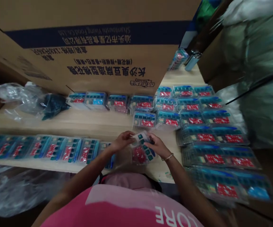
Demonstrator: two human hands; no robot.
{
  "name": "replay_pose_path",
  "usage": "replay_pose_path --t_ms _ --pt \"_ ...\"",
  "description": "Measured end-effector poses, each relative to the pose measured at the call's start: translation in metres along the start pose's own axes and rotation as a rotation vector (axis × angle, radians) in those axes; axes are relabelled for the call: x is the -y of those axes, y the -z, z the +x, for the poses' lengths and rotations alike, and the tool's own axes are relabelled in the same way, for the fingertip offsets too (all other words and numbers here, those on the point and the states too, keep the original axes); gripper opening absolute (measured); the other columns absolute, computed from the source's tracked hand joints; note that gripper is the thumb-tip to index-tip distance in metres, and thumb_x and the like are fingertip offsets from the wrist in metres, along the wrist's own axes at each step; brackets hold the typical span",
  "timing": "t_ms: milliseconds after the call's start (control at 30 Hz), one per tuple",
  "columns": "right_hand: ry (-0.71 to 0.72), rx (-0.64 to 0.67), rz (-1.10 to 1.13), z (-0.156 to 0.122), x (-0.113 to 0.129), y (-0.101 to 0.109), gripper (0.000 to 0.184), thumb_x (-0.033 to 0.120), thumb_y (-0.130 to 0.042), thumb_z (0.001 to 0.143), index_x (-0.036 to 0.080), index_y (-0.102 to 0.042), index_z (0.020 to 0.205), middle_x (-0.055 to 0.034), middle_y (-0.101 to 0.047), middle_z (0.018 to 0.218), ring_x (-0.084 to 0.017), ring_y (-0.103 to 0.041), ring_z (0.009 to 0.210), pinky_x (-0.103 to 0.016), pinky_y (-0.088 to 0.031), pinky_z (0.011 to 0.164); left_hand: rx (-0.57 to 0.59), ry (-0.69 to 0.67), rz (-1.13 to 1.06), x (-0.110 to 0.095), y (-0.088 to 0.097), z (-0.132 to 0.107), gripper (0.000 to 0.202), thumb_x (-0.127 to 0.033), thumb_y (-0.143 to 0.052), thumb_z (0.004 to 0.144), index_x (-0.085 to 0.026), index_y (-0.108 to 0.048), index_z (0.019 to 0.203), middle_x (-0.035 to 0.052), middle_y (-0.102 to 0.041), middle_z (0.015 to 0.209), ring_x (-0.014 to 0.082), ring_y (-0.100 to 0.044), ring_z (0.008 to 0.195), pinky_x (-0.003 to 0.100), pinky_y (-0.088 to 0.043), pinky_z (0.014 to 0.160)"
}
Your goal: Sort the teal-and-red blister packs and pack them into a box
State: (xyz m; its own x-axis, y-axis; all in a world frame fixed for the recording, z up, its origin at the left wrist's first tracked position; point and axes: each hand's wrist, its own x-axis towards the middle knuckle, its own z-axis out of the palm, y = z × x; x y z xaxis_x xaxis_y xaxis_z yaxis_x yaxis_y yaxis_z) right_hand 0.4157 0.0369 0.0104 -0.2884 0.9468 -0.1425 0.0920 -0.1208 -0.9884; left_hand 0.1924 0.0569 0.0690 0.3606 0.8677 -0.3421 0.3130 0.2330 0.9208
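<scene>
In the middle of the table I have a clear plastic case [140,154] in front of me, tilted, with teal squares and a red white-speckled packet inside. My left hand [123,141] pinches its far left corner with curled fingers. On the far right side, my right hand [158,146] grips the same case, with fingers lying over the teal squares. A pale piece [141,137] shows between both hands; whether it is part of the case or a separate card I cannot tell. Just left of my left forearm a row of similar cases [67,151] runs along the front edge.
Several stacks of filled cases [207,137] stand to the right, and another row [119,101] lines the big cardboard carton [103,69] at the back. Crumpled clear plastic bags [20,94] lie at the far left. Large sacks [266,72] crowd the right side.
</scene>
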Motion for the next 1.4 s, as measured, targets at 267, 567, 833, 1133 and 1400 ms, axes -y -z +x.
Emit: replay_pose_path --t_ms 267,567,833,1133,1400 --pt "-0.198 -0.510 -0.400 -0.024 -0.100 -0.052 0.051 0.040 -0.060 0.066 0.012 -0.059 0.110 -0.0158 -0.062 0.106 -0.030 -0.055 0.106 -0.047 -0.043 0.096 -0.277 -0.118 1.247 0.102 0.039 -0.087 0.064 -0.045 -0.053 0.082 -0.018 -0.041 0.139 0.0184 -0.030 0.150 0.0387 -0.028 0.137 0.063 -0.024 0.105" --pt "-0.107 -0.476 -0.386 -0.012 -0.114 -0.156 0.053 0.037 -0.047 0.080 0.012 -0.045 0.126 -0.0168 -0.055 0.118 -0.027 -0.050 0.114 -0.046 -0.039 0.101 -0.315 -0.144 1.289 0.142 0.035 -0.096 0.075 -0.055 -0.047 0.084 -0.017 -0.028 0.145 0.0184 -0.022 0.153 0.0378 -0.022 0.139 0.058 -0.019 0.109" --pt "-0.123 -0.559 -0.406 -0.012 -0.109 -0.169 0.046 0.035 -0.043 0.082 0.014 -0.048 0.122 -0.0159 -0.058 0.113 -0.029 -0.053 0.110 -0.048 -0.041 0.099 -0.319 -0.158 1.229 0.124 0.038 -0.098 0.076 -0.058 -0.048 0.082 -0.013 -0.035 0.142 0.0217 -0.023 0.152 0.0411 -0.021 0.139 0.063 -0.017 0.107" --pt "-0.139 -0.583 -0.582 -0.004 -0.079 -0.139 0.050 0.030 -0.050 0.079 0.011 -0.047 0.125 -0.0171 -0.057 0.118 -0.028 -0.051 0.115 -0.043 -0.043 0.099 0.077 -0.449 1.296 0.120 0.015 -0.080 0.060 -0.051 -0.041 0.087 -0.020 -0.043 0.138 0.0158 -0.036 0.148 0.0332 -0.033 0.136 0.059 -0.021 0.108" --pt "0.113 -0.424 -1.146 0.030 0.006 -0.015 0.052 0.009 -0.046 0.078 0.012 -0.049 0.130 -0.0172 -0.045 0.138 -0.030 -0.037 0.128 -0.045 -0.031 0.103 0.088 -0.391 1.296 0.112 0.014 -0.082 0.058 -0.048 -0.049 0.083 -0.021 -0.047 0.134 0.0148 -0.040 0.146 0.0345 -0.035 0.135 0.060 -0.024 0.108"
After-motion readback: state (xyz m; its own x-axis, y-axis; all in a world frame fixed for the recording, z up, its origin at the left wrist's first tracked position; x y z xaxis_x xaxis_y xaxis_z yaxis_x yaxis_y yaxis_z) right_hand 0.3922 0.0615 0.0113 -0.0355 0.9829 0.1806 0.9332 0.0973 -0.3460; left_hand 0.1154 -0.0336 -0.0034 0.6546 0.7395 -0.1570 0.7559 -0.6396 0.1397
